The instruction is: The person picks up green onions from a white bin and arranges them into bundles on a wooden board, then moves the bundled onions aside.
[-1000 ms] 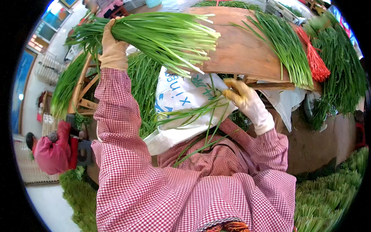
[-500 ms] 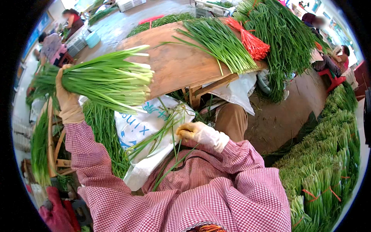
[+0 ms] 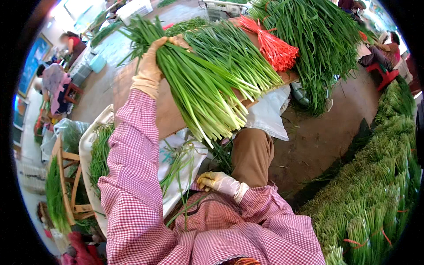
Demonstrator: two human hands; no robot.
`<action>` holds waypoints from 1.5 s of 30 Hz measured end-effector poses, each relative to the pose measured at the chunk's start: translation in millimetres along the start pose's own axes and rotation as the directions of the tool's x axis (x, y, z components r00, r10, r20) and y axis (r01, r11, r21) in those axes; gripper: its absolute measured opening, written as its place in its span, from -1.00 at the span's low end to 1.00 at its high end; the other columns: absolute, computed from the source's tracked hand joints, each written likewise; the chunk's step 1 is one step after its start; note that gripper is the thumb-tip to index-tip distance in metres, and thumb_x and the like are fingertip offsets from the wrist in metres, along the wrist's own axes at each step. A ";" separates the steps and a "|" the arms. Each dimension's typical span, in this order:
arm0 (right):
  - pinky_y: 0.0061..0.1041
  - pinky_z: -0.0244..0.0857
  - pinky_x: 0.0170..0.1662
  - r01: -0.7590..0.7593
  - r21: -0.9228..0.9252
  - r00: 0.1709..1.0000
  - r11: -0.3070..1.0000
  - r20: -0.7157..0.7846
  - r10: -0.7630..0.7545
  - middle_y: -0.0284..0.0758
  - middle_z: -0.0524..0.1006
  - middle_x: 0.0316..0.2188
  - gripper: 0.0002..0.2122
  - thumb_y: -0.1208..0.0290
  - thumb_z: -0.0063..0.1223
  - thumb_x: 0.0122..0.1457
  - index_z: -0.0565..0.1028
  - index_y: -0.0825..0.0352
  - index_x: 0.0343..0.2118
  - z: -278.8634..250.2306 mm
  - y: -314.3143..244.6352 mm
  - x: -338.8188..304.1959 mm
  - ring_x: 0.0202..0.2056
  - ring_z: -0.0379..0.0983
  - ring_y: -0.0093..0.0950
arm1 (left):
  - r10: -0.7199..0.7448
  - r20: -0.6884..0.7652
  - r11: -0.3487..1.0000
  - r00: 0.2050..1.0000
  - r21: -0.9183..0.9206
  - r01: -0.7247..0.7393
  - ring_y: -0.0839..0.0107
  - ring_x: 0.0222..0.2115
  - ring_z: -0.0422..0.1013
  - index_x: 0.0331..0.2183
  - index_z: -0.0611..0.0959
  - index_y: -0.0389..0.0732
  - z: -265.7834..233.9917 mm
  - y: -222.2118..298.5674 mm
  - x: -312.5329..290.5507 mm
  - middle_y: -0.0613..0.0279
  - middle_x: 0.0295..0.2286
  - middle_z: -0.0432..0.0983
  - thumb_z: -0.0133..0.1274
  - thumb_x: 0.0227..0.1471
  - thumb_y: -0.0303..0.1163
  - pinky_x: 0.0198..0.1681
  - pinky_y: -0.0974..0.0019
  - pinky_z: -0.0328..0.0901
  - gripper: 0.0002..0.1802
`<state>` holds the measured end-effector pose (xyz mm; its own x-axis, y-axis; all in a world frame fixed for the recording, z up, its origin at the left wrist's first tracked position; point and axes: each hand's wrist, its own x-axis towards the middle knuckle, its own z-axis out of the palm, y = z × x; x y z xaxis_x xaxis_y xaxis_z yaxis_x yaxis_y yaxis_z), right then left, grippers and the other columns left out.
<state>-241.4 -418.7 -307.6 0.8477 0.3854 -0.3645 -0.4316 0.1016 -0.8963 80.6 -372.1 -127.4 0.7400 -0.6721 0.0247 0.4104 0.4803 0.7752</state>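
Note:
My left hand point(image 3: 149, 66), in a pale glove, is closed round the leafy part of a bunch of garlic chives point(image 3: 201, 92). The bunch lies slanted over the wooden board point(image 3: 170, 117), its pale cut ends pointing toward me past the near edge. Right beside it, another batch of garlic chives point(image 3: 234, 48) rests on the board. My right hand point(image 3: 221, 183), gloved too, is low over my lap with its fingers curled; whatever may be inside them is hidden. Loose leaves point(image 3: 176, 170) trail over a white sack point(image 3: 194, 161) to its left.
Red ties point(image 3: 278, 48) lie on the board beside a tall heap of chives point(image 3: 313, 44). Tied bundles point(image 3: 371, 190) cover the right side. A white basket point(image 3: 88, 141) and a wooden rack point(image 3: 66, 185) stand left. Other people point(image 3: 57, 84) sit at the back left and far right.
My left hand has swung the bunch of garlic chives from the left to above the board, turning its cut ends toward me. My right hand has dropped slightly toward my lap.

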 end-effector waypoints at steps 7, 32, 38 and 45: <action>-0.52 0.27 -0.23 0.161 -0.333 0.987 0.929 0.035 -0.159 -0.21 0.46 -0.28 -0.67 0.22 -0.21 0.12 0.39 0.35 -0.17 -2.2 -5.3 -1.2 -0.32 0.42 -0.35 | -0.135 0.057 0.989 0.989 -0.059 0.139 0.29 -0.42 0.43 -0.42 0.49 -0.30 -14.6 -54.0 68.8 0.14 -0.48 0.46 0.01 -0.09 -0.38 -0.15 0.06 0.31 -0.82; -0.65 0.27 -0.29 0.576 -0.289 0.481 0.764 -0.636 -0.603 -0.37 0.47 -0.38 -0.87 0.46 -0.08 0.11 0.45 0.35 -0.31 -96.5 -113.5 -83.7 -0.39 0.39 -0.52 | 0.310 -0.239 0.759 0.920 0.645 -0.088 0.36 0.01 0.10 0.08 0.14 -0.15 -10.8 -102.7 -86.1 0.14 0.01 0.12 -0.08 -0.01 -0.44 0.07 0.33 0.01 -0.41; -0.37 0.24 -0.17 -0.278 -0.806 0.258 0.523 -0.587 -0.768 -0.17 0.42 -0.25 -0.66 0.17 -0.10 0.09 0.39 0.35 -0.20 -227.1 -143.4 -54.8 -0.22 0.36 -0.27 | 0.419 -0.243 0.817 0.875 0.520 -0.247 0.34 0.00 0.09 0.10 0.10 -0.14 16.4 -151.1 -70.2 0.15 0.02 0.07 0.03 -0.09 -0.51 0.06 0.38 -0.01 -0.28; -0.38 0.21 -0.11 -0.212 -0.895 0.329 0.392 -0.444 -0.833 -0.11 0.42 -0.26 -0.71 0.33 -0.11 0.08 0.37 0.36 -0.16 -206.1 -144.3 -2.4 -0.22 0.35 -0.25 | 0.487 -0.224 0.794 0.844 0.516 -0.321 0.31 0.09 -0.05 0.11 0.03 -0.21 31.8 -162.8 -31.7 0.10 0.11 -0.11 -0.01 -0.07 -0.51 0.11 0.40 -0.12 -0.26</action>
<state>-117.6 -623.4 -229.4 0.7758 -0.3646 0.5150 -0.0734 -0.8627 -0.5004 -26.7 -446.8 -234.3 0.9438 -0.2075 0.2574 -0.1871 0.3065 0.9333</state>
